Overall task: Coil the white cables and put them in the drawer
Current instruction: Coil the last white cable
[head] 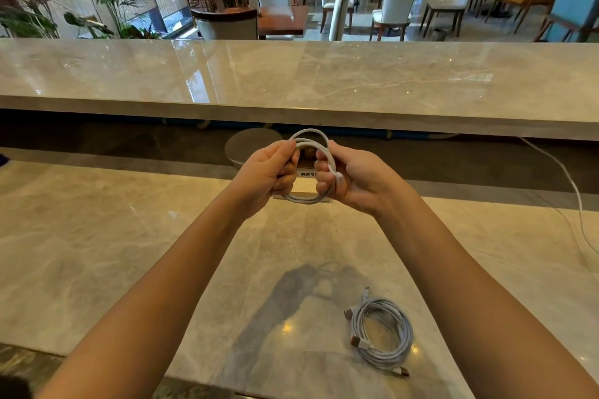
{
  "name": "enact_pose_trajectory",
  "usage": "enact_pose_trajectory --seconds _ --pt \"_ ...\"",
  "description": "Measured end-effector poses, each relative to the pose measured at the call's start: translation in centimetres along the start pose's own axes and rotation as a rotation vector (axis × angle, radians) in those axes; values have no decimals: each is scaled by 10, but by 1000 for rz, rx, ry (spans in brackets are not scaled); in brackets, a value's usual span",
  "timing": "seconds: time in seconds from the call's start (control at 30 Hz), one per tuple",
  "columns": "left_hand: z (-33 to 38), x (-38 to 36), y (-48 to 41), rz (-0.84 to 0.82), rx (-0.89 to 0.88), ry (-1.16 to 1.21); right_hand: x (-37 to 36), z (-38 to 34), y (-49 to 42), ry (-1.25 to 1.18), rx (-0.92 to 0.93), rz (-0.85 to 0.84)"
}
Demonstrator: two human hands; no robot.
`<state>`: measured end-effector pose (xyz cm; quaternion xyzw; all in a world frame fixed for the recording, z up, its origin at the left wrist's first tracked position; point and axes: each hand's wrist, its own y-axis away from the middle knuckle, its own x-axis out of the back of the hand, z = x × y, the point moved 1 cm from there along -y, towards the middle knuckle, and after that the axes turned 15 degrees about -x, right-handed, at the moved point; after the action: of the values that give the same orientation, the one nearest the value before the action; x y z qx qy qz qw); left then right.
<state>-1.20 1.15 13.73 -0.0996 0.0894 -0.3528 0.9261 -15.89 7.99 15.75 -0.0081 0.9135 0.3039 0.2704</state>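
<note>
Both hands hold one white cable (310, 136) wound into a small loop above the marble counter. My left hand (264, 173) grips the loop's left side. My right hand (350, 180) grips its right side, and the cable's white plug end lies across those fingers. A second white cable (384, 332), coiled into a flat bundle with orange-tipped plugs, lies on the counter near my right forearm. No drawer is in view.
The lower marble counter (113, 253) stretches in front of me, with a higher marble shelf (291, 81) behind it. Another white cord (570, 185) trails down at the right. A small sign stands behind my hands. Chairs and tables fill the room beyond.
</note>
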Motion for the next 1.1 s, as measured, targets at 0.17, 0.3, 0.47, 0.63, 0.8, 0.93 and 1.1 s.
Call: enact_pose_trajectory --seconds 0.17,0.3,0.47,0.63,0.8,0.93,1.1 --pt "1 -5 -3 71 15 -47 6 4 -5 724 236 330" --pt "3 -12 -5 122 -5 -128 7 5 -5 1031 294 537" --pt "1 -10 -7 180 -2 -206 7 9 0 1215 179 620" --pt "7 3 -4 284 24 -38 21 15 18 1338 401 598" --pt "5 -9 -3 340 87 446 30 24 7 1415 535 829" --pt "-4 -22 2 338 108 726 24 29 -2 982 275 556" --pt "0 -18 6 320 96 763 24 25 7 535 130 265"
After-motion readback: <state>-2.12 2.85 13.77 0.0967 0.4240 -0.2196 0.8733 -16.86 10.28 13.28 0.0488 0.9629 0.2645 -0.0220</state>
